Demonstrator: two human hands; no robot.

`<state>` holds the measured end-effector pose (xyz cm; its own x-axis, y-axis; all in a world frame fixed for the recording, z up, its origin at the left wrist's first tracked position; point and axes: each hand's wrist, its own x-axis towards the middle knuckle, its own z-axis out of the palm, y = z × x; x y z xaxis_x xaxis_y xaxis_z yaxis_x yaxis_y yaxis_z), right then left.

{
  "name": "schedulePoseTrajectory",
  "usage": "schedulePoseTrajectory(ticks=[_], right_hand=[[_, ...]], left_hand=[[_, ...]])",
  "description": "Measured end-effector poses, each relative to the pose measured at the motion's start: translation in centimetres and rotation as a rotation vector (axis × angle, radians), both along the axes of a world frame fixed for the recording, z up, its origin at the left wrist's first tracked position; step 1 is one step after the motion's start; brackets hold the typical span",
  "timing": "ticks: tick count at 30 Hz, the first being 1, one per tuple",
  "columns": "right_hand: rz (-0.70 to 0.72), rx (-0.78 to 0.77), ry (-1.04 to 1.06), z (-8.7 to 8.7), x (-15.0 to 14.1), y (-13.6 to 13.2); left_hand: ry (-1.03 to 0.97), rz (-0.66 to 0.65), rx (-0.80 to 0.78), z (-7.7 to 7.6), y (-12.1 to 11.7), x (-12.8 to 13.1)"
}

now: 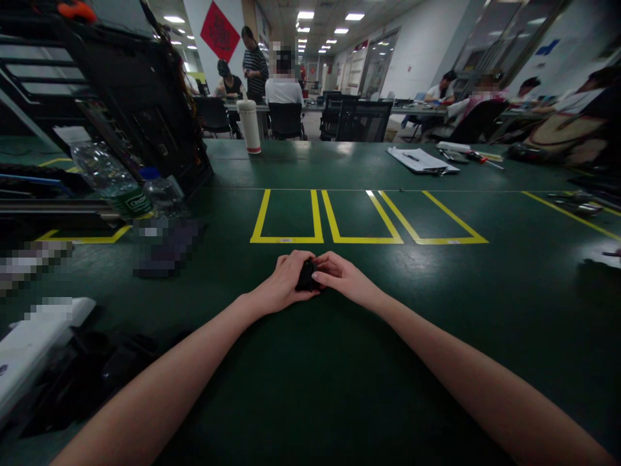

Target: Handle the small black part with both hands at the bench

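A small black object sits between my two hands at the middle of the dark green table; its kind is too dark to make out. My left hand wraps round it from the left, thumb below and fingers over the top. From the right, my right hand touches its side with thumb and fingertips pinched together. Whatever the right fingertips grip, if anything beyond the object's edge, is partly hidden. Just beyond the hands lie yellow tape outlines on the tabletop.
At left stand an open black computer case, plastic bottles and a white box-like thing. A white cup with straw and a clipboard with paper are farther back. Several people sit or stand beyond the table.
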<state>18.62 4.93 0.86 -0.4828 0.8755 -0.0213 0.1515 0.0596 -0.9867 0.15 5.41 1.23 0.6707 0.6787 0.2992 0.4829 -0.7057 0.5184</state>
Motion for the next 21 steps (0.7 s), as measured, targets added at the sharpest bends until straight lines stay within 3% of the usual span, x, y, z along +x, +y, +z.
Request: schedulePoseTrajectory(ticks=[5,14,21], right_hand=[[0.065,0.02,0.071,0.31,0.13,-0.17],[-0.032,0.017,-0.001,0.09,0.04,0.16],[0.055,0.027,0.069,0.45,0.28,-0.1]], left_hand=[[0.019,-0.026,-0.01,0.19,-0.03,-0.09],[0.008,-0.024,-0.023,0.42,-0.12,-0.1],[0.025,-0.025,-0.043,0.87,-0.24,-0.17]])
